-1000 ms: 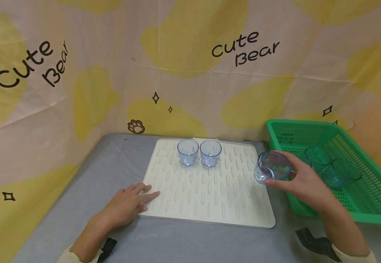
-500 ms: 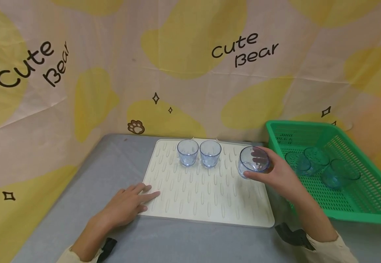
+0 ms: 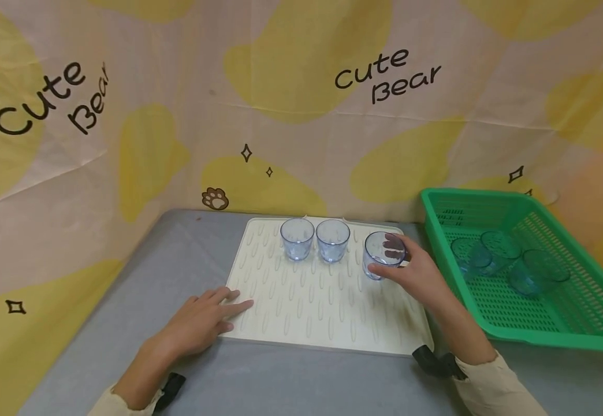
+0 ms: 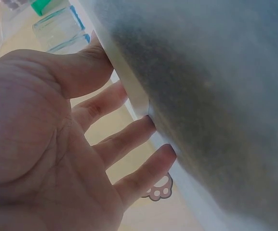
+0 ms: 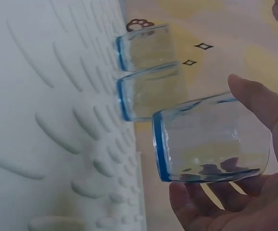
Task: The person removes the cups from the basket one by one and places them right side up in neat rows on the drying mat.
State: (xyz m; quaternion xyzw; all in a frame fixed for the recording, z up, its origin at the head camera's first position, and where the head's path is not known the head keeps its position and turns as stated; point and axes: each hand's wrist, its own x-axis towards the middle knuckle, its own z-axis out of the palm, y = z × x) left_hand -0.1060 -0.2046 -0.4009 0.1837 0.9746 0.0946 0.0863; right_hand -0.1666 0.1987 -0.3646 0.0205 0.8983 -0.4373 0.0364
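Note:
My right hand (image 3: 420, 276) grips a clear bluish glass (image 3: 375, 249) by its sides, thumb in front and fingers behind. In the right wrist view this glass (image 5: 211, 139) is held upright, its thick blue base slightly apart from the white ridged mat (image 3: 301, 312). Two matching glasses stand side by side at the back of the mat, the left glass (image 3: 297, 240) close to the right glass (image 3: 332, 241). My left hand (image 3: 200, 322) rests with spread fingers on the mat's left edge; the left wrist view shows the fingertips (image 4: 165, 153) at that edge.
A green perforated basket (image 3: 551, 338) stands to the right of the mat, with several more glasses (image 3: 538, 273) lying in it. Grey cloth (image 3: 301, 381) covers the table. A patterned fabric backdrop (image 3: 291, 69) rises behind the table and along its left.
My right hand has carried the glass leftward from beside the basket to over the mat, near the two standing glasses, turning it more upright. My left hand has stayed in place.

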